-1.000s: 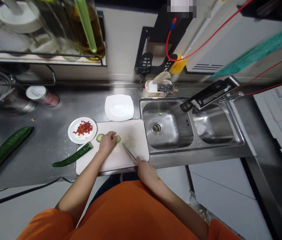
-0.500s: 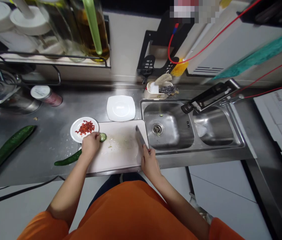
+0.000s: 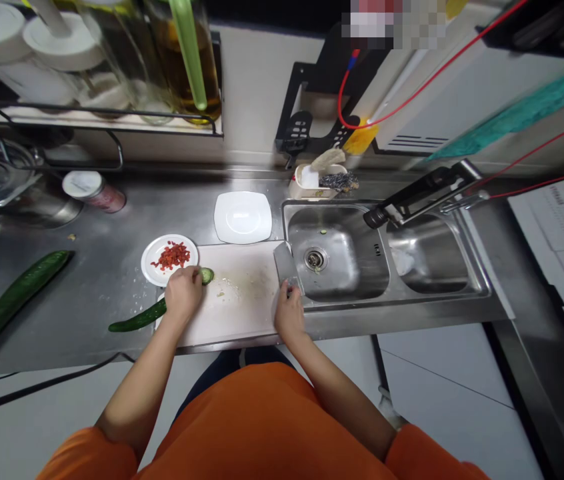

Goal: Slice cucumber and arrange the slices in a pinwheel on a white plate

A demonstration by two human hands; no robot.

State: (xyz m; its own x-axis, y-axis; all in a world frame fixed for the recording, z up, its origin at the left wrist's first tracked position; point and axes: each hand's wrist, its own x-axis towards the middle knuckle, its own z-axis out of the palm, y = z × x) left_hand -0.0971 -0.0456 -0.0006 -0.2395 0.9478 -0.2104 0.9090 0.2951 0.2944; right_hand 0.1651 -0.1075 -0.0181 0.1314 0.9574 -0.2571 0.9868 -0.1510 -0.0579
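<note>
My left hand (image 3: pixel 183 293) is closed at the left part of a white cutting board (image 3: pixel 232 317). A cucumber (image 3: pixel 137 316) reaches from the counter under this hand, and a pale cut end (image 3: pixel 207 275) shows past the fingertips; the stretch between is hidden. My right hand (image 3: pixel 291 315) is closed at the handle of a kitchen knife (image 3: pixel 286 262). Its wide blade lies over the board's right edge, beside the sink, with the flat side showing. Small wet scraps dot the board's middle. Touching the board's upper left corner is a white plate (image 3: pixel 149 272) of chopped red bits (image 3: pixel 172 255).
Behind the board rests a square white plate (image 3: pixel 243 217). The double sink (image 3: pixel 357 250) is on the right, with a faucet (image 3: pixel 425 193) over it. A whole cucumber (image 3: pixel 17 303), a lidded jar (image 3: pixel 95 191) and a steel pot (image 3: pixel 47 200) occupy the left counter.
My right hand has shifted slightly left and up, and the knife has turned from near edge-on to show its broad side. The left hand has barely moved; the cucumber's cut face shows more.
</note>
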